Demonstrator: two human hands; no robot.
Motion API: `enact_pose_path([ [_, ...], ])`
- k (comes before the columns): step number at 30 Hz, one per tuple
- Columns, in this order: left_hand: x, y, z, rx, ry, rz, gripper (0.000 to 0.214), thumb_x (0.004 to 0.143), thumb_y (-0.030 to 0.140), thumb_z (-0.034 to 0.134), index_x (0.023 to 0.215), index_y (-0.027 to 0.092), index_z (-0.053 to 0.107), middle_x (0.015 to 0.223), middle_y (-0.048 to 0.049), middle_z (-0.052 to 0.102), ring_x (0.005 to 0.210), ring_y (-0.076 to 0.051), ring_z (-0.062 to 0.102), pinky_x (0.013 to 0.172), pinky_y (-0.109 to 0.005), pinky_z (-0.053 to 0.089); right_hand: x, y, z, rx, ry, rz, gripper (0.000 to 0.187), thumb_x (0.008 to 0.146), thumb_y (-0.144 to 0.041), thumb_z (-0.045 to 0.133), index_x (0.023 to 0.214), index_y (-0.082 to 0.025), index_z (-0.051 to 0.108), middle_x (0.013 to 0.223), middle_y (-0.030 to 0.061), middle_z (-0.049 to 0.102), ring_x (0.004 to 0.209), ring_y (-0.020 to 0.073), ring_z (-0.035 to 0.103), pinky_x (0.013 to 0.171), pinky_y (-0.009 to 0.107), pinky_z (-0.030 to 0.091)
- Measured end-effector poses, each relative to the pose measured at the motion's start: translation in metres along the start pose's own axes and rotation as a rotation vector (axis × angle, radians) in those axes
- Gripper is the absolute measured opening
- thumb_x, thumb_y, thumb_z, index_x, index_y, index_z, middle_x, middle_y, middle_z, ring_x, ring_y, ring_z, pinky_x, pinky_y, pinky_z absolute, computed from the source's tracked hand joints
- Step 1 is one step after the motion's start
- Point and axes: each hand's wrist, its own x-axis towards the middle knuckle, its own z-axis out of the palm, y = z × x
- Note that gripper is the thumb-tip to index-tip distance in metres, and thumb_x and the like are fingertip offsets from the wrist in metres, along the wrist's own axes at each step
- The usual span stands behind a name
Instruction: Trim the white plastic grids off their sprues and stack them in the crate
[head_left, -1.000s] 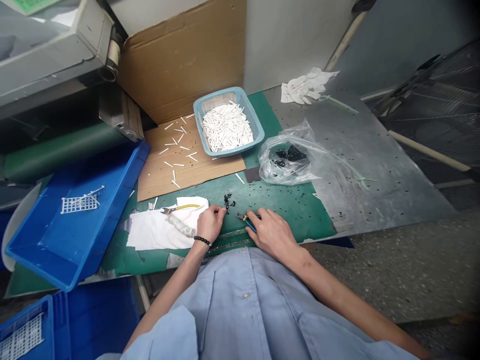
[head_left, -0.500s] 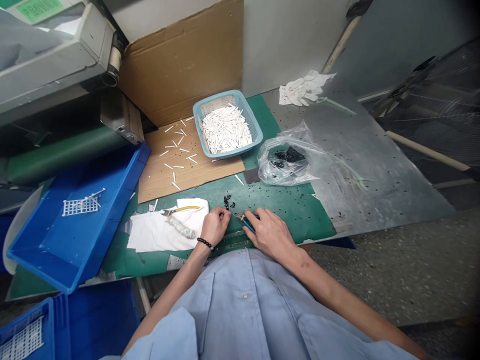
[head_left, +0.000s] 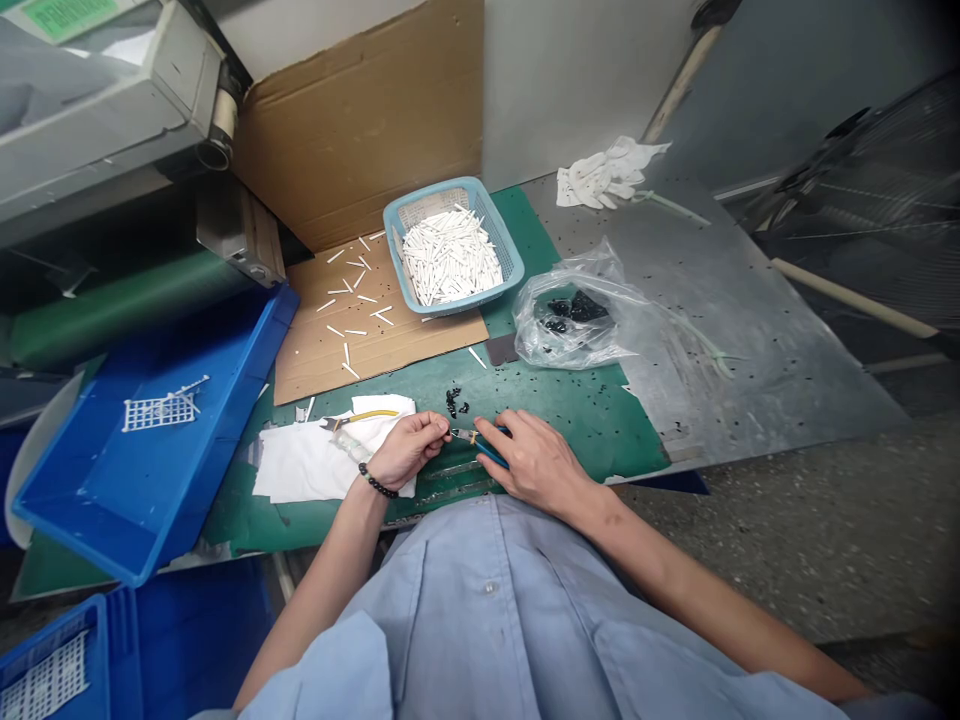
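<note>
My left hand [head_left: 409, 450] is closed in a pinch on a tiny black piece [head_left: 450, 432] at its fingertips, mostly hidden. In my right hand [head_left: 536, 458] are blue-handled cutting pliers [head_left: 490, 453], their jaws pointing left and reaching the pinched piece. Just beyond the fingertips lies a small cluster of black pieces [head_left: 452, 402] on the green mat [head_left: 540, 402]. Left of my left hand, a white cloth [head_left: 292, 470] carries yellow-handled pliers [head_left: 375, 414] and a pale wrapped object [head_left: 351, 447], partly covered by my hand.
A light blue basket [head_left: 516, 262] full of white sticks stands on cardboard [head_left: 307, 365] with loose sticks. To its right are a clear bag [head_left: 619, 335] holding black pieces and white gloves [head_left: 607, 178]. A blue tray [head_left: 82, 490] with a white grid leans at left.
My left hand has shifted left and partly covers the pale object on the cloth. The blue-handled pliers have moved slightly left, with their tips now at the left fingertips.
</note>
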Motion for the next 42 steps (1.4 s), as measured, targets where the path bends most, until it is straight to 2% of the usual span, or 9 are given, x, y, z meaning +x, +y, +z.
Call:
enact_pose_path([
  [13,-0.001,0.002,0.0,0.054,0.007,-0.041,0.035,0.067,0.04,0.077,0.076,0.01,0.06,0.067,-0.0017,0.057,0.054,-0.004,0.038,0.049,-0.018,0.025,0.001,-0.003,-0.001,-0.016,-0.01,-0.012,0.036,0.092,-0.034,0.05,0.123,-0.017,0.054,0.092,0.0081,0.054,0.082,0.0203,0.047,0.074,0.031,0.037],
  [19,0.0,0.0,0.005,0.086,0.049,-0.047,0.037,0.064,0.042,0.078,0.074,0.01,0.061,0.065,-0.0012,0.057,0.051,-0.004,0.038,0.048,-0.018,0.025,-0.003,-0.007,0.005,-0.056,-0.08,0.037,0.027,0.094,-0.032,0.048,0.117,-0.02,0.057,0.086,0.0042,0.056,0.075,0.0171,0.052,0.061,0.028,0.034],
  [22,0.003,-0.002,0.007,0.093,0.068,-0.031,0.036,0.065,0.04,0.078,0.075,0.01,0.062,0.065,-0.0014,0.057,0.053,-0.004,0.04,0.049,-0.018,0.026,-0.006,-0.007,0.008,-0.039,-0.086,0.058,0.026,0.095,-0.032,0.046,0.116,-0.021,0.057,0.085,0.0033,0.056,0.074,0.0158,0.054,0.059,0.027,0.034],
  [27,0.007,-0.003,-0.004,-0.063,0.054,-0.01,0.029,0.071,0.031,0.074,0.089,0.009,0.065,0.068,-0.0009,0.055,0.055,-0.004,0.042,0.051,-0.017,0.03,-0.009,0.002,0.013,0.012,0.007,0.1,0.032,0.096,-0.034,0.044,0.122,-0.019,0.054,0.093,0.0064,0.058,0.084,0.0181,0.054,0.071,0.027,0.038],
  [30,0.007,0.001,-0.01,-0.204,0.043,-0.036,0.021,0.072,0.029,0.07,0.075,0.01,0.061,0.068,-0.002,0.054,0.056,-0.005,0.043,0.051,-0.017,0.033,-0.011,0.011,0.016,-0.051,-0.03,0.188,0.034,0.094,-0.035,0.046,0.122,-0.018,0.054,0.095,0.0085,0.057,0.086,0.0208,0.052,0.073,0.029,0.038],
  [34,0.013,0.006,-0.003,-0.24,0.033,-0.052,0.027,0.074,0.036,0.067,0.068,0.013,0.055,0.067,-0.0023,0.053,0.053,-0.006,0.041,0.048,-0.018,0.031,-0.013,0.018,0.016,-0.124,-0.108,0.241,0.033,0.093,-0.036,0.049,0.12,-0.018,0.055,0.096,0.0092,0.057,0.085,0.0219,0.051,0.072,0.03,0.037],
  [37,0.024,0.005,0.009,-0.046,0.12,0.009,0.03,0.076,0.043,0.065,0.073,0.013,0.058,0.062,0.0008,0.048,0.049,-0.006,0.036,0.046,-0.019,0.024,-0.014,0.018,0.014,-0.112,-0.092,0.24,0.035,0.093,-0.036,0.047,0.123,-0.019,0.054,0.097,0.0089,0.057,0.086,0.0217,0.051,0.073,0.03,0.037],
  [39,0.031,0.003,0.017,0.246,0.219,0.09,0.034,0.077,0.047,0.062,0.072,0.014,0.061,0.058,0.0016,0.047,0.049,-0.007,0.035,0.047,-0.021,0.023,-0.014,0.017,0.013,-0.105,-0.078,0.242,0.035,0.093,-0.036,0.047,0.123,-0.019,0.054,0.096,0.0086,0.057,0.085,0.0216,0.051,0.073,0.03,0.037],
  [42,0.039,0.001,0.026,0.778,0.381,0.212,0.035,0.078,0.049,0.06,0.067,0.017,0.063,0.057,-0.0011,0.052,0.057,-0.014,0.045,0.054,-0.024,0.026,-0.014,0.016,0.012,-0.098,-0.056,0.246,0.034,0.093,-0.035,0.048,0.121,-0.018,0.054,0.096,0.0087,0.056,0.085,0.0217,0.051,0.073,0.03,0.037],
])
